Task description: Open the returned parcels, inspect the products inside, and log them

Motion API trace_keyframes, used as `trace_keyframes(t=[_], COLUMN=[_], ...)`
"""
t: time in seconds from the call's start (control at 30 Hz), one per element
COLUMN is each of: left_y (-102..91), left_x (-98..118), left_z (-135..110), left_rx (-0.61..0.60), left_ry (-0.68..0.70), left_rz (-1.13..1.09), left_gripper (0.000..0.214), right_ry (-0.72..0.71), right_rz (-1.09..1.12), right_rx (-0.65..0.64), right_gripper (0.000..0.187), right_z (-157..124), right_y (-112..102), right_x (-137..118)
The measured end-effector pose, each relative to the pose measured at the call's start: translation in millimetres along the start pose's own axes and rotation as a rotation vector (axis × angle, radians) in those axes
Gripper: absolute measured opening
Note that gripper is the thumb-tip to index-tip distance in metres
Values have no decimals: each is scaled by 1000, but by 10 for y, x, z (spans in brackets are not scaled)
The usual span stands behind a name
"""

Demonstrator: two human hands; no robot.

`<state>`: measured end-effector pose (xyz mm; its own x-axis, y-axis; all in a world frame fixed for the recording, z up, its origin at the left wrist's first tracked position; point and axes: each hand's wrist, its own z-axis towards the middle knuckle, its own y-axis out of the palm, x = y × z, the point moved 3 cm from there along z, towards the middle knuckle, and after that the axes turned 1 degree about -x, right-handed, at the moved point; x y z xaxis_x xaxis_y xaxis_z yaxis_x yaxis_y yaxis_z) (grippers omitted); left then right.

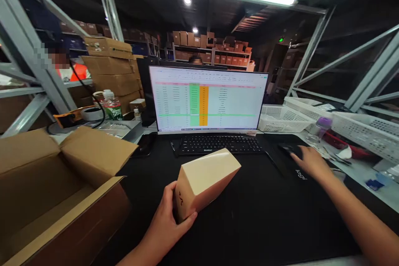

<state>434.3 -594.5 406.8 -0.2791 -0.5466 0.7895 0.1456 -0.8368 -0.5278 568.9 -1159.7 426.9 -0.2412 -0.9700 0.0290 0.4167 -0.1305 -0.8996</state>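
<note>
My left hand [170, 220] grips the near end of a small cream carton [210, 174], thumb on one side and fingers on the other. Dark handwritten marks show on the carton's near end. Over on the right, my right hand [311, 164] rests on a black computer mouse [291, 149] on the dark desk mat [249, 224]. Beyond the carton lies a black keyboard [218, 144], below a monitor [230, 104] that shows a spreadsheet with a green and an orange column. A pen [173, 146] lies at the keyboard's left end.
An open cardboard box [102, 212] stands close on the left. Behind it are a bottle with a green label [112, 106] and stacked cartons [109, 66]. White baskets [282, 118] line the right side. Two people are partly visible in the background.
</note>
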Motion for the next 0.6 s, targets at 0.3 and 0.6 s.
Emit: trace_keyframes(t=[0.3, 0.6], left_y=[-70, -34], left_x=[84, 23], left_z=[0, 27], left_rx=[22, 118], left_ry=[118, 58], left_rz=[76, -11], left_gripper=[67, 58], right_ry=[-25, 105], right_rz=[144, 128], right_rx=[20, 36], right_gripper=[54, 48], right_z=[403, 458], right_y=[771, 943], right_x=[-70, 101])
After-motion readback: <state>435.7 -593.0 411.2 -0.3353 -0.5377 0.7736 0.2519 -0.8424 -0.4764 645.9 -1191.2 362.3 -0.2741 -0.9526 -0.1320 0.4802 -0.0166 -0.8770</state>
